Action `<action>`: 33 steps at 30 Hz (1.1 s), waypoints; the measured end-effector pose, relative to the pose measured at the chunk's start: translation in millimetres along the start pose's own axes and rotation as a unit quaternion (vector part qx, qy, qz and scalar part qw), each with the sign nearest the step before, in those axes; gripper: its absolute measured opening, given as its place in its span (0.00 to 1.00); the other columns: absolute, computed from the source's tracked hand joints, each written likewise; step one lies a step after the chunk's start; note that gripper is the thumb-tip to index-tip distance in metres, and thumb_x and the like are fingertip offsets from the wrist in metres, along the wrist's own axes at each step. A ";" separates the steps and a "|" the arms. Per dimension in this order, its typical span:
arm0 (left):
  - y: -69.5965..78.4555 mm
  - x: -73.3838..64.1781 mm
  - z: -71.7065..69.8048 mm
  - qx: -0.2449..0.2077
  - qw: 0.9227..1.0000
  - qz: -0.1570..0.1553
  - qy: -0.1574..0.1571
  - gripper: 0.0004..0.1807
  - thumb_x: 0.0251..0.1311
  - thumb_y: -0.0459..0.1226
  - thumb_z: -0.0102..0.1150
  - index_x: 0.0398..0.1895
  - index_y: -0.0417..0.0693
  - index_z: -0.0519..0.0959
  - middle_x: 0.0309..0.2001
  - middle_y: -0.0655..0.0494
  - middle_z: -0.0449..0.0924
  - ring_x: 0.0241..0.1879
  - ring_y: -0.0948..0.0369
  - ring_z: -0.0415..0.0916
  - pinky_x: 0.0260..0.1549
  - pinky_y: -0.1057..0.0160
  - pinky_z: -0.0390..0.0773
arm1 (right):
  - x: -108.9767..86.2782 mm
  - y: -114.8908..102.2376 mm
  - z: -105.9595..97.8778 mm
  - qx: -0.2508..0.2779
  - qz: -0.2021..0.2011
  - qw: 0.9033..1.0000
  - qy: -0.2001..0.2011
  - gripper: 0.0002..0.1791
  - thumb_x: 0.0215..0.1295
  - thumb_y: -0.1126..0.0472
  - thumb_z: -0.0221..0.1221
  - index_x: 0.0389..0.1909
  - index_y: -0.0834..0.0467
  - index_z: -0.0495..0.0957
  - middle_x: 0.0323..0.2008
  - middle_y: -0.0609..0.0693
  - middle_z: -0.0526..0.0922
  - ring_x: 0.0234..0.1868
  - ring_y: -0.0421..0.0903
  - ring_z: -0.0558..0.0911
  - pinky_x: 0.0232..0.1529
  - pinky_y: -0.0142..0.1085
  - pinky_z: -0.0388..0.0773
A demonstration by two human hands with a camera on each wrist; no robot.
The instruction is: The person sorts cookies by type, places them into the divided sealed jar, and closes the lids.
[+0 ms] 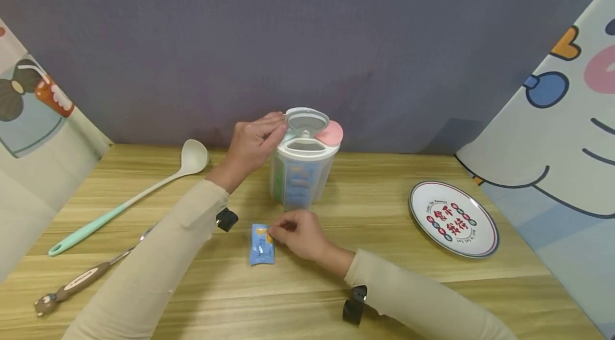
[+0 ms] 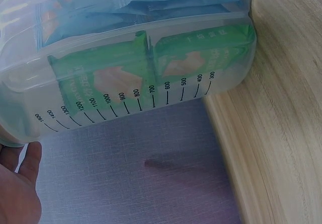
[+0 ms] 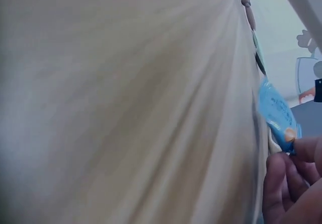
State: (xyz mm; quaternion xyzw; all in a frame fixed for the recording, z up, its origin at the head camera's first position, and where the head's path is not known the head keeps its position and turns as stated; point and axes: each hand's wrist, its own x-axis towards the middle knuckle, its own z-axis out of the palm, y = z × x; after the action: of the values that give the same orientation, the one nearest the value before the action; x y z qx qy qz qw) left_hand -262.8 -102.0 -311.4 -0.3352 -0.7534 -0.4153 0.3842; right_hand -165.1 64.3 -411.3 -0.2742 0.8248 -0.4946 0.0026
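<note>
A clear lidded storage container (image 1: 300,182) stands upright at the table's back middle, one oval flap (image 1: 307,122) of its lid raised. My left hand (image 1: 254,142) holds the container's rim from the left, beside the flap; the left wrist view shows fingertips (image 2: 31,158) right at the rim. Through the wall show blue packets (image 2: 151,7) and green packets (image 2: 115,80) in separate compartments. In front of the container, my right hand (image 1: 302,233) pinches the upper right corner of a small blue packet (image 1: 261,245) between thumb and fingertips. The right wrist view shows this pinch too.
Left of the arms lie a white ladle (image 1: 192,157) with a mint handle and a brown bear-handled utensil (image 1: 79,279), partly hidden by the left sleeve. A white printed plate (image 1: 454,220) rests at the right. A grey panel (image 1: 307,36) stands behind the table.
</note>
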 end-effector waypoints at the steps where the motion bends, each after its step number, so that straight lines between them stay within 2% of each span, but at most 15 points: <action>1: -0.1 0.0 0.0 0.001 1.000 -0.001 0.000 0.09 0.60 0.33 0.59 0.39 0.37 0.85 0.45 0.43 0.81 0.50 0.53 0.78 0.54 0.62 0.73 | -1.4 -0.2 -3.0 0.009 0.001 1.000 0.001 0.03 0.56 0.67 0.66 0.25 0.62 0.84 0.20 0.46 0.82 0.21 0.36 0.77 0.24 0.28 0.78; 4: 0.0 0.1 0.0 0.004 1.000 -0.001 -0.003 0.10 0.61 0.34 0.58 0.39 0.37 0.85 0.45 0.43 0.81 0.50 0.53 0.78 0.54 0.62 0.74 | -4.4 -2.3 -13.6 0.027 0.000 1.000 0.004 0.02 0.56 0.68 0.66 0.26 0.64 0.84 0.21 0.49 0.82 0.20 0.36 0.75 0.19 0.28 0.76; 9: 0.3 0.2 -0.1 0.002 1.000 -0.001 -0.004 0.10 0.61 0.33 0.58 0.39 0.37 0.85 0.45 0.42 0.81 0.50 0.52 0.78 0.54 0.61 0.73 | -4.5 -13.3 -35.4 0.037 -0.030 0.999 0.007 0.02 0.56 0.73 0.64 0.25 0.68 0.82 0.21 0.56 0.82 0.16 0.36 0.73 0.14 0.29 0.73; 17: 1.7 -0.3 -0.9 0.005 1.000 -0.001 -0.006 0.10 0.61 0.33 0.58 0.39 0.37 0.85 0.46 0.42 0.80 0.50 0.52 0.78 0.54 0.62 0.73 | 1.6 -40.2 -72.7 0.068 -0.057 0.996 0.020 0.03 0.58 0.69 0.64 0.27 0.66 0.82 0.24 0.51 0.84 0.22 0.41 0.79 0.19 0.34 0.79; 22: 2.1 0.0 -1.0 0.000 1.000 -0.005 -0.004 0.09 0.60 0.33 0.59 0.39 0.37 0.84 0.46 0.41 0.80 0.50 0.52 0.78 0.54 0.62 0.73 | 8.9 -56.6 -90.6 0.078 -0.092 0.991 0.055 0.03 0.57 0.70 0.64 0.27 0.68 0.82 0.24 0.53 0.83 0.22 0.45 0.79 0.20 0.36 0.80; 29: 2.9 -0.1 -1.5 -0.002 1.000 -0.008 -0.007 0.09 0.60 0.31 0.59 0.40 0.36 0.84 0.46 0.40 0.80 0.50 0.51 0.78 0.54 0.62 0.73 | 18.2 -71.3 -107.1 0.087 -0.136 0.981 0.111 0.02 0.54 0.76 0.64 0.27 0.72 0.80 0.23 0.57 0.82 0.21 0.40 0.77 0.19 0.34 0.80; 33: 2.6 -0.9 -1.3 -0.004 1.000 -0.010 -0.008 0.09 0.60 0.32 0.59 0.40 0.36 0.84 0.46 0.41 0.80 0.50 0.51 0.78 0.53 0.62 0.74 | 25.7 -79.0 -116.2 0.083 -0.162 0.972 0.146 0.02 0.54 0.77 0.64 0.26 0.71 0.80 0.21 0.56 0.82 0.19 0.40 0.76 0.18 0.31 0.78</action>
State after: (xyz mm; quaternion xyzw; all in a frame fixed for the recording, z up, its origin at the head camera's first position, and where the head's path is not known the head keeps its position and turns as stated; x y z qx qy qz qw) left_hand -259.8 -102.1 -310.7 -0.3326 -0.7583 -0.4190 0.3727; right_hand -183.5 118.7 -280.5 -0.3278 0.7169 -0.5901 -0.1746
